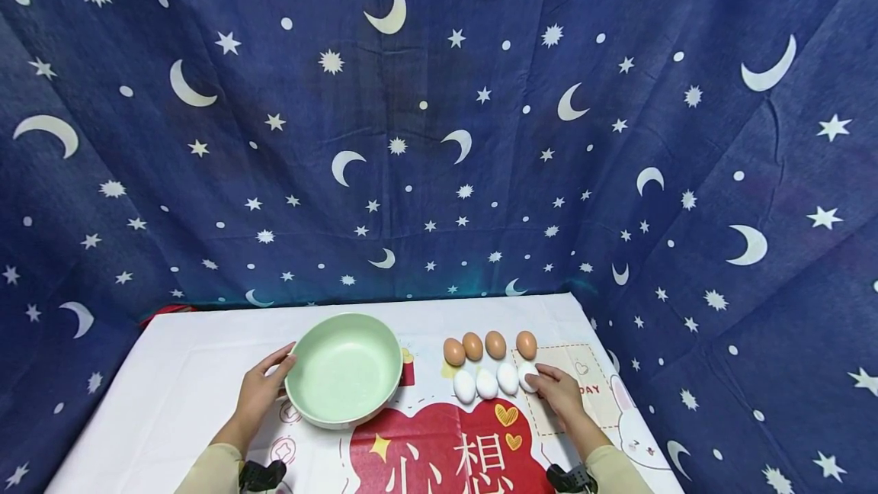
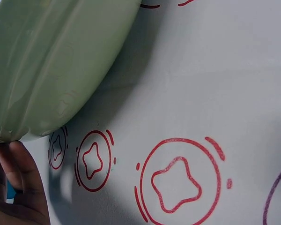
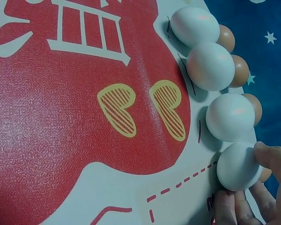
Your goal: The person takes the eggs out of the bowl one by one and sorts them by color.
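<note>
A wide light-green bowl [image 1: 346, 372] stands on the left half of the table. At its left side my left hand [image 1: 257, 393] holds the rim; in the left wrist view the fingers [image 2: 21, 164] meet the bowl's edge. My right hand [image 1: 562, 396] grips the rightmost white egg [image 1: 527, 376], with the thumb on one side and fingers on the other, as the right wrist view shows. Several white eggs [image 1: 486, 384] form a row to its left. Behind them lies a row of brown eggs [image 1: 495, 344], the rightmost one set apart from the others.
The table is covered by a white printed cloth [image 1: 226, 334] with a red patch [image 1: 425, 441] in front of the eggs. A dark blue star-and-moon curtain [image 1: 425, 197] hangs behind the table and along its right side.
</note>
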